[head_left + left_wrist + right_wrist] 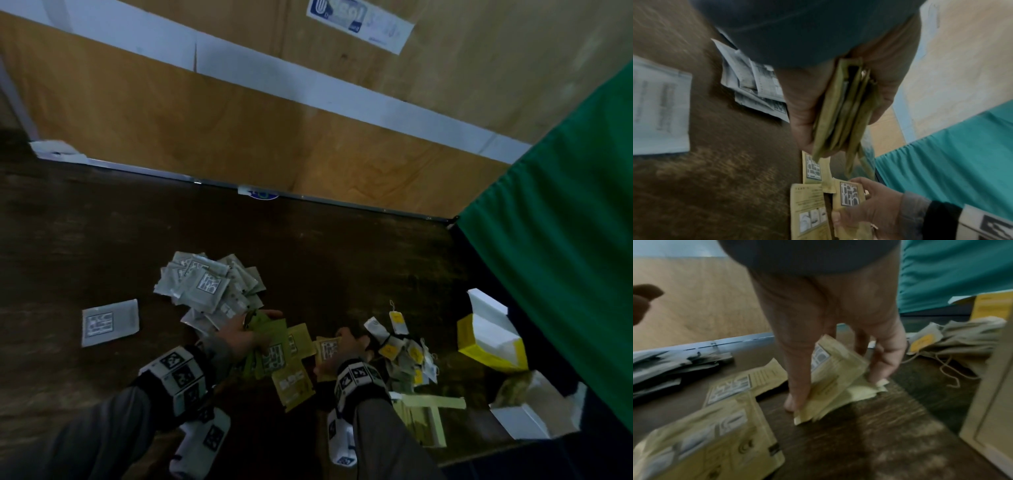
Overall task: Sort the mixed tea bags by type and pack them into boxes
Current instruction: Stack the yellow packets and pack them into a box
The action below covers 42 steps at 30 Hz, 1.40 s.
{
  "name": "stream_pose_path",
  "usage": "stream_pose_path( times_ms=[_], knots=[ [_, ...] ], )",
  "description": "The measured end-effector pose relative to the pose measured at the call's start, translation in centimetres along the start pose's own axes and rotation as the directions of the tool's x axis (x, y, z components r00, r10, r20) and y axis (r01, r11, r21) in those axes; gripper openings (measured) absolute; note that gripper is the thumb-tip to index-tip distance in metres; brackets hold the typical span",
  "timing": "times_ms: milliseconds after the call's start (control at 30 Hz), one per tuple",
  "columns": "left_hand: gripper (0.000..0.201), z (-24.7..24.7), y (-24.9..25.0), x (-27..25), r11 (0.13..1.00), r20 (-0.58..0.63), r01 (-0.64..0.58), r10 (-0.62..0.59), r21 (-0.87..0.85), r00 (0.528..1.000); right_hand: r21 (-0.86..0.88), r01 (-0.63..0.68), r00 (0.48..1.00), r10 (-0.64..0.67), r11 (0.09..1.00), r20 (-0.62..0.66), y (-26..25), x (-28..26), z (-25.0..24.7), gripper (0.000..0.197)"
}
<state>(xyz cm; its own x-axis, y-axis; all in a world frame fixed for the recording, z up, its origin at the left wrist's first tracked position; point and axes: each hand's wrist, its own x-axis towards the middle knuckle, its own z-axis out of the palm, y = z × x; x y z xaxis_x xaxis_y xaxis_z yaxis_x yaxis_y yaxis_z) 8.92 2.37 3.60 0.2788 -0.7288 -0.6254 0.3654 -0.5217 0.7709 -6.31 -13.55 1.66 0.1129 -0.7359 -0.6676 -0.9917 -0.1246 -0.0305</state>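
My left hand (255, 325) grips an upright stack of olive-green sachets (265, 330); in the left wrist view the stack (844, 110) sits edge-on between thumb and fingers. My right hand (347, 342) pinches a few yellow-green sachets (830, 382) against the dark table, thumb on one side and fingers (882, 365) on the other. More yellow-green sachets (291, 380) lie loose between the hands. A heap of grey sachets (209, 287) lies beyond my left hand. Tagged string tea bags (407, 353) are piled to the right of my right hand.
One grey sachet (109, 322) lies alone at the left. An open yellow box (486, 346) and an open white box (527, 414) stand at the right, a pale green box (428, 414) near my right wrist. Green cloth (565, 240) hangs on the right; a plywood wall (205, 120) stands behind.
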Motion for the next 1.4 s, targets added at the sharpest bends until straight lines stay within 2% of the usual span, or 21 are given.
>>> stream_pose_path(
  times_ms=[67, 200, 300, 367, 500, 567, 633, 700, 767, 833, 867, 933, 1000, 1100, 1233, 1333, 1400],
  knots=[
    [0.049, 0.4, 0.2, 0.0, 0.999, -0.019, 0.006, -0.005, 0.041, 1.000, -0.002, 0.012, 1.000, -0.012, 1.000, 0.021, -0.3, 0.1, 0.1, 0.083],
    [0.048, 0.6, 0.4, 0.1, 0.998, -0.036, 0.031, -0.029, 0.055, 0.999, -0.047, 0.027, 0.999, -0.025, 0.999, 0.035, -0.6, 0.4, 0.7, 0.099],
    [0.046, 0.5, 0.7, 0.2, 0.998, -0.059, 0.057, -0.058, -0.019, 0.997, -0.097, -0.004, 0.999, 0.000, 0.995, -0.047, -0.3, 0.1, 0.8, 0.090],
    [0.045, 0.3, 0.5, 0.2, 0.997, -0.097, 0.058, -0.062, -0.040, 0.993, -0.091, 0.013, 0.999, -0.016, 0.996, -0.039, -0.1, 0.1, 0.7, 0.087],
    [0.047, 0.1, 0.8, -0.5, 0.996, -0.158, 0.090, -0.092, -0.021, 0.983, -0.062, 0.022, 0.999, -0.019, 0.998, 0.039, -0.2, 0.0, 0.2, 0.107],
    [0.046, 0.1, 1.0, -0.8, 0.996, -0.145, 0.085, -0.088, -0.032, 0.985, -0.127, 0.025, 0.998, -0.017, 0.992, 0.059, -0.6, -0.7, 0.4, 0.096],
    [0.045, 0.1, 1.2, -1.2, 0.997, -0.142, 0.062, -0.067, -0.036, 0.988, -0.244, 0.072, 0.997, -0.064, 0.967, 0.043, -1.0, -1.5, 0.6, 0.072],
    [0.047, 0.0, 1.3, -1.7, 0.999, -0.150, 0.050, -0.052, -0.018, 0.987, -0.256, 0.157, 0.988, -0.153, 0.954, 0.037, -1.5, -2.8, -0.2, 0.046],
    [0.050, 0.0, 1.7, -2.1, 0.998, -0.134, 0.060, -0.058, 0.011, 0.989, -0.121, 0.217, 0.976, -0.218, 0.969, 0.006, -1.9, -3.7, -1.7, 0.041],
    [0.053, 0.1, 2.6, -2.4, 0.995, -0.125, 0.066, -0.057, 0.074, 0.990, 0.181, 0.217, 0.976, -0.212, 0.959, -0.044, -2.0, -4.4, -3.4, 0.040],
    [0.054, 0.2, 3.0, -2.3, 0.994, -0.123, 0.060, -0.048, 0.096, 0.991, 0.353, 0.248, 0.968, -0.244, 0.902, -0.056, -2.0, -5.0, -4.2, 0.038],
    [0.056, 0.8, 3.9, -2.7, 0.995, -0.103, 0.049, -0.040, 0.082, 0.994, 0.632, 0.279, 0.941, -0.336, 0.723, -0.031, -1.8, -6.5, -4.9, 0.037],
    [0.053, 1.8, 4.9, -3.5, 0.999, -0.068, 0.038, -0.036, 0.032, 0.997, 0.763, 0.266, 0.922, -0.386, 0.589, -0.023, -1.8, -7.6, -4.9, 0.033],
    [0.040, 3.0, 5.9, -4.4, 0.999, -0.069, 0.044, -0.043, 0.008, 0.997, 0.837, 0.227, 0.906, -0.423, 0.499, 0.006, -1.7, -8.0, -3.9, 0.023],
    [0.012, 3.3, 6.6, -4.9, 0.980, -0.048, 0.160, -0.167, -0.119, 0.985, 0.809, 0.245, 0.881, -0.471, 0.535, 0.045, -2.2, -9.0, -2.8, 0.033],
    [0.015, 4.0, 5.7, -4.4, 0.976, 0.001, 0.114, -0.116, -0.186, 0.993, 0.727, 0.364, 0.892, -0.444, 0.582, -0.091, -3.4, -9.6, -0.7, 0.047],
    [0.019, 4.5, 5.5, -4.4, 0.975, 0.044, 0.102, -0.095, -0.199, 0.994, 0.743, 0.400, 0.882, -0.445, 0.536, -0.153, -3.9, -10.3, 0.4, 0.044]
  ],
)
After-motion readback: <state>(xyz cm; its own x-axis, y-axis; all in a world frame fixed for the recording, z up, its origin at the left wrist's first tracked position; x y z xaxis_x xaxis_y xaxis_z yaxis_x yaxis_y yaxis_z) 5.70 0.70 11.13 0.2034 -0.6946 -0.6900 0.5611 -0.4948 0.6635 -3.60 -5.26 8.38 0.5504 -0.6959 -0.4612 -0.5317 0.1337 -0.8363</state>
